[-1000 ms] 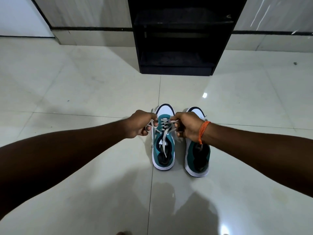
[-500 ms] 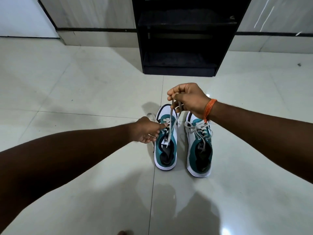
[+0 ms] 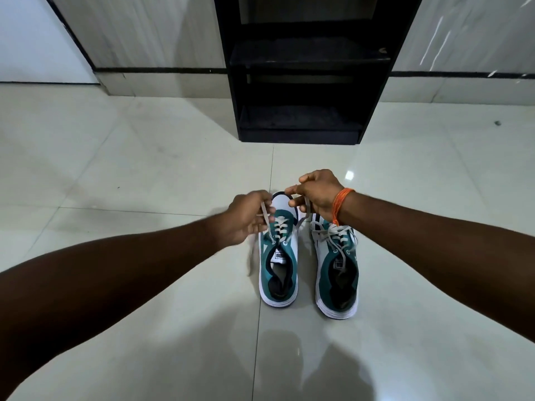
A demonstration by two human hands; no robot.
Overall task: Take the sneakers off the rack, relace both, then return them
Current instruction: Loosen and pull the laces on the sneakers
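Sneakers sit side by side on the pale tiled floor, toes pointing away from us toward the black rack at the far wall. Starting from the left, our left hand hovers over the toe of the left sneaker; its grip is closed, fingers pinching one end of the grey lace, and a blurred loose length hangs down past that shoe's left side. Our right hand, with an orange thread band at the wrist, is raised just above both toes, its grip pinched shut on the other lace end. On the right, the right sneaker stands with its lace lying loose across the tongue, touched by neither hand.
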